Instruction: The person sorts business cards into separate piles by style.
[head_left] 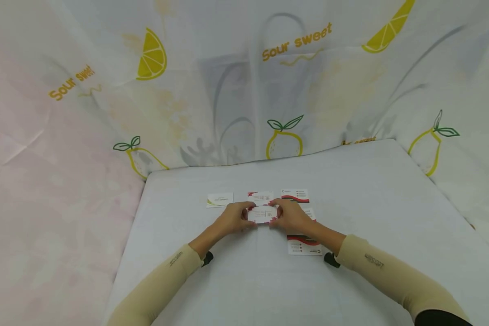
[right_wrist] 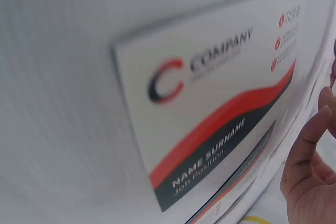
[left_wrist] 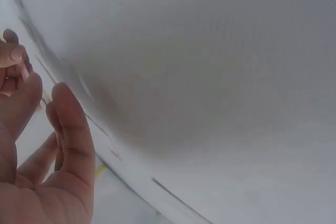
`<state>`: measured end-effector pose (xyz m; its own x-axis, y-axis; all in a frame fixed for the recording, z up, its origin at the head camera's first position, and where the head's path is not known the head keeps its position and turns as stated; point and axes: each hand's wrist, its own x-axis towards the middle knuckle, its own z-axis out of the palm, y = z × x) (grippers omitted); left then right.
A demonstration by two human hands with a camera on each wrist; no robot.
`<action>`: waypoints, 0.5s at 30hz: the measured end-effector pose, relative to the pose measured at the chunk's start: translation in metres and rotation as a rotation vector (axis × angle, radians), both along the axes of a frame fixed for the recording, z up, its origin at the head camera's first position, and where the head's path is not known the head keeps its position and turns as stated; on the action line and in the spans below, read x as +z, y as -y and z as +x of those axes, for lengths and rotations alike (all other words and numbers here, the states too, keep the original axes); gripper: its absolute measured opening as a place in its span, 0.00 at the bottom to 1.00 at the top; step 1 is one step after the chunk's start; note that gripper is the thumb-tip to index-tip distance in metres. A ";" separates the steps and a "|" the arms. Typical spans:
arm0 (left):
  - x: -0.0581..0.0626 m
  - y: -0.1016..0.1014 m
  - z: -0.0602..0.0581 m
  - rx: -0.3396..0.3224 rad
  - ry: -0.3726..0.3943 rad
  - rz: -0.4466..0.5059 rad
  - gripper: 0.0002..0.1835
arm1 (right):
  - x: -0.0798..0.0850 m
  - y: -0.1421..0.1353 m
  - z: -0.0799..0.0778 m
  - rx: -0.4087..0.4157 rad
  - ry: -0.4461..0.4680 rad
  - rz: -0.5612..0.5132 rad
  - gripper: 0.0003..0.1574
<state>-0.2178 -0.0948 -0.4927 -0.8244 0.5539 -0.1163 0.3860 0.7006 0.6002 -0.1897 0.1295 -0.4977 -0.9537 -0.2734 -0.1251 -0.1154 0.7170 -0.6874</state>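
Observation:
Between both hands is a white business card [head_left: 262, 214] with red-pink floral corners and small print. My left hand [head_left: 232, 219] grips its left end, thumb at the near corner and fingers at the far one. At the opposite end, my right hand [head_left: 292, 218] grips the card the same way. A matching floral card [head_left: 260, 197] lies just beyond it on the table. In the left wrist view the left hand [left_wrist: 52, 177] shows bent fingers. The right wrist view has the right hand [right_wrist: 307, 174] at its edge, with a red-and-black company card [right_wrist: 220, 98] large in front.
To the left lies a white card [head_left: 220, 200] with a yellow-green curve. On the right, company cards form a column, from the far one [head_left: 295, 195] to the near one [head_left: 304, 246], partly under the right hand. White cloth [head_left: 244, 290] covers the table; a lemon-print curtain [head_left: 236, 90] hangs behind.

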 end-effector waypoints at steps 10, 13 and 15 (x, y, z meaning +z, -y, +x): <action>0.001 -0.007 -0.026 0.004 -0.059 -0.058 0.31 | -0.002 0.001 -0.026 0.000 -0.046 0.041 0.39; 0.002 -0.009 -0.033 0.007 -0.067 -0.063 0.32 | 0.000 0.001 -0.032 -0.009 -0.052 0.033 0.38; 0.002 -0.009 -0.036 0.010 -0.071 -0.070 0.31 | 0.000 0.001 -0.036 -0.007 -0.061 0.025 0.38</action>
